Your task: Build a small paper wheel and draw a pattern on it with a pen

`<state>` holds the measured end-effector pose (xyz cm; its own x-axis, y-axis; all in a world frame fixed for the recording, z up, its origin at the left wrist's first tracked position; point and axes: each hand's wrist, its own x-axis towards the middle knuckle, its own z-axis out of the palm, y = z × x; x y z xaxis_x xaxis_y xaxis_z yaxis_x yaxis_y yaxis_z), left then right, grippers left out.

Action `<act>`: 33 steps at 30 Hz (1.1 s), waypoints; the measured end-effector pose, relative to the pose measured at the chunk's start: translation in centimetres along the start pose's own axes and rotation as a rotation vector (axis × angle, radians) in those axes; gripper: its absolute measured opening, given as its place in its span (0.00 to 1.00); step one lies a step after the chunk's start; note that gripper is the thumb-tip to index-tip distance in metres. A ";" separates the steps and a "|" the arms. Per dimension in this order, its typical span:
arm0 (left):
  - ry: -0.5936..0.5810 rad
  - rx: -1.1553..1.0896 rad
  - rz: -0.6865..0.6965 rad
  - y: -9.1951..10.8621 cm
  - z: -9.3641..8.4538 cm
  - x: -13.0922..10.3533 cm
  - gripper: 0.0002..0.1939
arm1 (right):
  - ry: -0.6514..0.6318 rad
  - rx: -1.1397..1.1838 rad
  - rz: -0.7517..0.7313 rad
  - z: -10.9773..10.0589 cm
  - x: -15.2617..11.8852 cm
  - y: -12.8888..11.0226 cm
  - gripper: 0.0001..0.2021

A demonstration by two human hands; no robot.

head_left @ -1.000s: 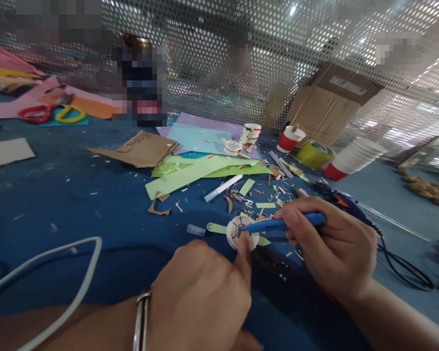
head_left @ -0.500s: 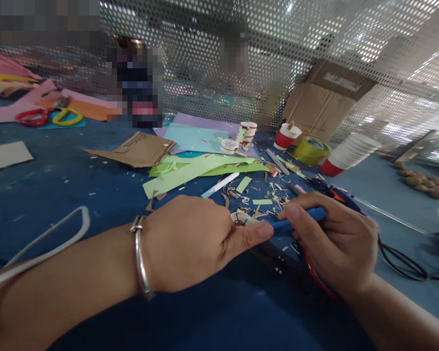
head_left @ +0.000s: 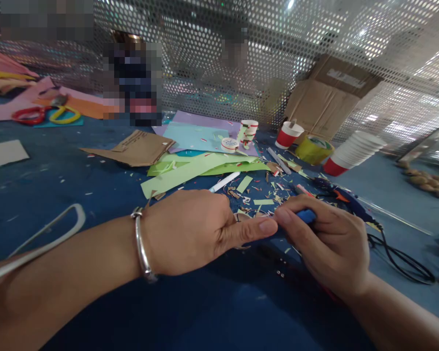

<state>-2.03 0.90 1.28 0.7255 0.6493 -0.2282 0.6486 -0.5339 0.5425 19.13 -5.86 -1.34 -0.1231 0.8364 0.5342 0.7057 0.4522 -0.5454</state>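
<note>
My left hand (head_left: 193, 231), with a silver bangle at the wrist, is closed with its thumb stretched to the right. Behind its thumb shows part of a small pale piece with dark lines (head_left: 242, 218), mostly hidden. My right hand (head_left: 325, 239) pinches a blue marker (head_left: 306, 216) just right of the left thumb tip. Beyond my hands lie green paper strips (head_left: 183, 174), a white marker (head_left: 225, 182) and many paper scraps (head_left: 263, 202). A small white disc with blue marks (head_left: 229, 144) rests near a cut paper cup (head_left: 248, 132).
Red-and-white cup (head_left: 289, 135), yellow tape roll (head_left: 314, 149), stacked cups (head_left: 353, 152) and cardboard (head_left: 327, 97) stand at the back right. A glue gun (head_left: 346, 197) with a black cable lies right. Scissors (head_left: 64, 115) and brown card (head_left: 142, 148) lie left.
My right hand has moved slightly left, closer to the left thumb, and less of the blue marker shows. The left hand has risen a little. The view has shifted slightly.
</note>
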 end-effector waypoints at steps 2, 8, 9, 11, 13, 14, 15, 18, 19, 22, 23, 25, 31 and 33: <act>0.016 0.011 0.000 0.1 0.0 -0.1 0.42 | -0.001 -0.006 0.001 0.1 0.0 0.1 0.10; 0.014 0.045 0.012 0.5 0.1 -0.3 0.42 | 0.021 -0.035 -0.041 0.2 0.0 0.4 0.08; 0.017 0.053 0.011 0.5 0.0 -0.3 0.42 | 0.032 -0.047 -0.044 0.2 0.0 0.4 0.07; 0.014 0.070 0.012 0.5 -0.1 -0.2 0.42 | 0.063 -0.072 -0.044 0.1 0.0 0.3 0.07; -0.011 0.076 0.021 0.4 -0.2 -0.2 0.41 | 0.080 -0.095 -0.041 0.0 0.0 0.3 0.07; -0.026 0.074 0.020 0.4 -0.2 -0.2 0.41 | 0.084 -0.103 -0.050 -0.1 -0.1 0.2 0.07; -0.039 0.069 0.012 0.4 -0.3 -0.2 0.41 | 0.090 -0.114 -0.061 -0.2 -0.1 0.2 0.07; -0.042 0.050 -0.019 0.4 -0.3 -0.2 0.41 | 0.110 -0.155 -0.081 -0.4 -0.2 0.1 0.08; -0.030 0.040 -0.023 0.4 -0.2 -0.2 0.41 | 0.115 -0.168 -0.082 -0.4 -0.3 0.1 0.08; -0.008 0.013 -0.009 0.3 -0.1 -0.2 0.41 | 0.103 -0.195 -0.105 -0.4 -0.4 0.1 0.07; -0.013 0.013 -0.002 0.2 0.0 -0.1 0.41 | 0.095 -0.202 -0.121 -0.4 -0.4 0.1 0.07; -0.032 0.026 0.000 0.1 0.0 0.0 0.41 | 0.083 -0.214 -0.137 -0.4 -0.4 0.2 0.06; -0.027 0.048 0.001 0.2 0.1 0.1 0.41 | 0.057 -0.253 -0.167 -0.4 -0.2 0.1 0.07; -0.017 0.042 0.007 0.2 0.0 0.0 0.41 | 0.065 -0.267 -0.181 -0.5 -0.3 0.0 0.08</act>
<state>-1.91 0.75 1.39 0.7335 0.6366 -0.2380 0.6523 -0.5612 0.5095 19.54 -6.21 -1.19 -0.2244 0.7248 0.6514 0.8358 0.4869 -0.2538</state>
